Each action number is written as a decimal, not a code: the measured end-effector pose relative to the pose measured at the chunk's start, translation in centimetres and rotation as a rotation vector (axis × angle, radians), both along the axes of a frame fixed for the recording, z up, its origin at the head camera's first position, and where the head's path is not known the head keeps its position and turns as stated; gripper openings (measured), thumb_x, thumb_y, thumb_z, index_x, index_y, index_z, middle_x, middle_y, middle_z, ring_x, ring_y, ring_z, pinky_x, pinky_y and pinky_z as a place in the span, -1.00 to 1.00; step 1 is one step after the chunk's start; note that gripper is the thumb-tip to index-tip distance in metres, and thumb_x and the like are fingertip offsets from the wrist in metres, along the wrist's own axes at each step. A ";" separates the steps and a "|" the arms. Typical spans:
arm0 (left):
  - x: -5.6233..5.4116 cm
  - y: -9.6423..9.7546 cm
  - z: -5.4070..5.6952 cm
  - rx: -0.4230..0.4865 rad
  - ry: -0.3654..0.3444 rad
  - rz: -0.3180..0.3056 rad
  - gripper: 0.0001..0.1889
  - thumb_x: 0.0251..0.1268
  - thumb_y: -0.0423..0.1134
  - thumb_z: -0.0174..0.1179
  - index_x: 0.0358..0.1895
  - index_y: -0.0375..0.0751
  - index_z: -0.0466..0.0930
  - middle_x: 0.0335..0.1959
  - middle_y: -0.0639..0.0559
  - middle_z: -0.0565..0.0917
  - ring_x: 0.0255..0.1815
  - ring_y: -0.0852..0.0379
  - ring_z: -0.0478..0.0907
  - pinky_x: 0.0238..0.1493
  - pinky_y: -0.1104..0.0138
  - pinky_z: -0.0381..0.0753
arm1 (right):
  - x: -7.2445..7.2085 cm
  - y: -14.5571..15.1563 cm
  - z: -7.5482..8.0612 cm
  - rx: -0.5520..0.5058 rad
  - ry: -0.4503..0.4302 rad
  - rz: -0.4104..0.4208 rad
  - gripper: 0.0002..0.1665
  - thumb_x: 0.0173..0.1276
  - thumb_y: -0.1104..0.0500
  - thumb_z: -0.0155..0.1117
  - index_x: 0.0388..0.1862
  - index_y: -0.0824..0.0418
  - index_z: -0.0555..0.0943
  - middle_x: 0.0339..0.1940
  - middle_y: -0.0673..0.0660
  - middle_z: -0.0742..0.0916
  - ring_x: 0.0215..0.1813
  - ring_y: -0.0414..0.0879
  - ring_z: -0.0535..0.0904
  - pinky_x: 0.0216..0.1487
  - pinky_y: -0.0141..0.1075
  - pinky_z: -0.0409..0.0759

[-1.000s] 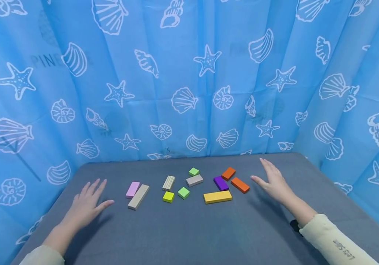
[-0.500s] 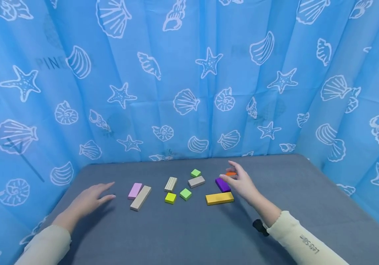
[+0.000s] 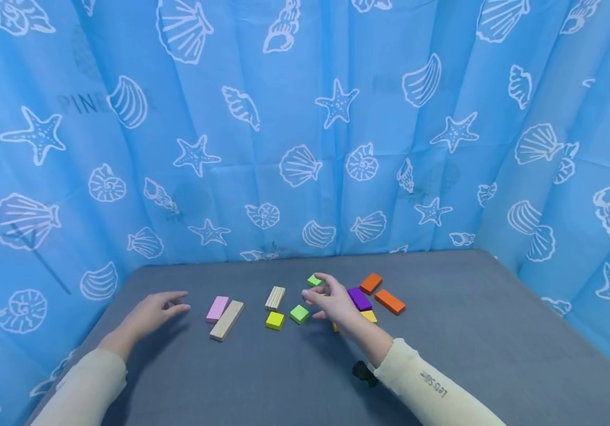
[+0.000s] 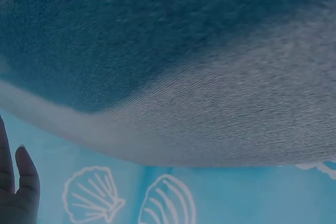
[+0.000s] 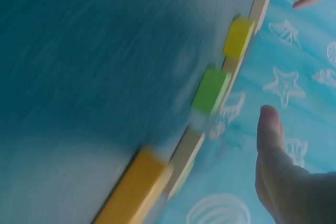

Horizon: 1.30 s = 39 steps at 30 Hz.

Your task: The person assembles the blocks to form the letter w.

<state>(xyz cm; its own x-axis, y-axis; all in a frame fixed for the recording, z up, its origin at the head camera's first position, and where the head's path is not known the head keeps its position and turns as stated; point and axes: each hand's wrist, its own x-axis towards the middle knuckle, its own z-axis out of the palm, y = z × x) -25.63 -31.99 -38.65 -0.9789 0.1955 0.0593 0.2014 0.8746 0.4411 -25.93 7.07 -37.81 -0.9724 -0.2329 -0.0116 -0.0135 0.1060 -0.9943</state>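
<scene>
My right hand (image 3: 333,302) hovers over the middle of the blocks, its fingers loosely bent, holding nothing I can see. Nearest to it are a green block (image 3: 299,314), a second green block (image 3: 314,281) partly covered by the fingers, and a purple block (image 3: 360,299). It hides most of the yellow-orange block (image 3: 370,316); that block (image 5: 137,187) and a greyish block (image 5: 185,153) show in the right wrist view. My left hand (image 3: 147,316) hangs relaxed above the table, left of a pink block (image 3: 217,309) and a long beige block (image 3: 227,320), touching neither.
A striped block (image 3: 275,298) and a bright yellow block (image 3: 275,320) lie left of the green ones. Two orange blocks (image 3: 371,283) rest at the right. The grey cloth-covered table (image 3: 262,378) ends at a blue shell-print curtain (image 3: 283,118).
My right hand has swept left from beyond the orange blocks, across the purple one, to the green blocks. My left hand's spread fingers have drawn together and bent slightly. The blocks look unmoved.
</scene>
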 end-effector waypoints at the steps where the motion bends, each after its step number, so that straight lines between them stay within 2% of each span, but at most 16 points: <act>1: -0.1 0.1 0.0 0.012 -0.011 0.005 -0.42 0.39 -0.03 0.17 0.29 -0.41 0.42 0.06 -0.37 0.58 0.07 -0.35 0.49 0.04 -0.21 0.45 | 0.0 -0.5 -0.2 -0.014 -0.014 0.019 -0.30 0.46 0.16 0.20 0.46 0.32 0.19 0.08 0.30 0.61 0.13 0.26 0.56 -0.01 0.01 0.61; 6: -0.7 0.4 -0.1 0.037 -0.056 0.001 -0.41 0.41 -0.02 0.15 0.31 -0.39 0.40 0.06 -0.36 0.58 0.11 -0.39 0.46 0.05 -0.23 0.43 | 0.1 -2.8 -0.5 -0.078 -0.076 0.111 -0.29 0.47 0.18 0.17 0.48 0.36 0.14 0.09 0.33 0.59 0.15 0.27 0.55 0.01 0.02 0.60; 11: -1.5 1.0 -0.1 0.064 -0.087 -0.017 -0.42 0.40 -0.06 0.17 0.32 -0.39 0.38 0.03 -0.34 0.58 0.11 -0.38 0.46 0.05 -0.22 0.44 | 0.2 -5.0 -0.7 -0.127 -0.141 0.148 -0.26 0.46 0.20 0.18 0.49 0.36 0.12 0.10 0.32 0.60 0.14 0.23 0.57 0.03 0.02 0.59; 14: -2.0 1.2 -0.3 0.072 -0.107 -0.024 -0.42 0.38 -0.11 0.19 0.33 -0.41 0.37 -0.08 -0.26 0.62 -0.05 -0.25 0.55 -0.03 -0.13 0.51 | 0.3 -6.3 -1.0 -0.144 -0.171 0.160 -0.25 0.45 0.20 0.20 0.50 0.34 0.13 0.09 0.30 0.62 0.15 0.24 0.56 0.02 -0.02 0.60; 19: -2.5 1.6 -0.5 0.107 -0.154 -0.029 -0.40 0.37 -0.17 0.21 0.36 -0.43 0.31 -0.22 -0.10 0.61 -0.30 0.03 0.55 -0.18 0.03 0.55 | 0.4 -8.3 -1.4 -0.131 -0.167 0.149 -0.24 0.41 0.24 0.24 0.49 0.34 0.16 0.01 0.26 0.64 0.11 0.23 0.59 0.01 -0.03 0.60; 31: -3.2 2.1 -0.5 0.094 -0.181 -0.007 -0.40 0.37 -0.19 0.22 0.38 -0.40 0.30 -0.16 -0.17 0.62 -0.26 0.02 0.57 -0.10 -0.04 0.55 | 0.1 -10.6 -1.6 -0.106 -0.205 0.097 -0.22 0.38 0.24 0.29 0.49 0.30 0.19 -0.06 0.23 0.68 0.04 0.14 0.64 -0.02 -0.09 0.62; 35: -3.4 2.3 -0.5 0.107 -0.200 -0.015 -0.37 0.36 -0.17 0.23 0.39 -0.40 0.27 -0.09 -0.25 0.62 -0.23 -0.02 0.60 -0.03 -0.12 0.53 | -0.1 -11.3 -1.6 -0.079 -0.223 0.109 -0.20 0.38 0.22 0.28 0.51 0.28 0.17 0.01 0.26 0.66 0.03 0.11 0.65 -0.01 -0.10 0.61; 39: -3.7 2.8 -0.6 0.109 -0.221 -0.007 -0.34 0.34 -0.14 0.24 0.41 -0.36 0.26 -0.03 -0.30 0.60 -0.25 0.00 0.59 0.00 -0.14 0.51 | -0.5 -12.0 -1.7 -0.010 -0.241 0.109 -0.17 0.37 0.16 0.31 0.53 0.22 0.16 0.22 0.32 0.55 -0.04 0.05 0.66 -0.03 -0.10 0.62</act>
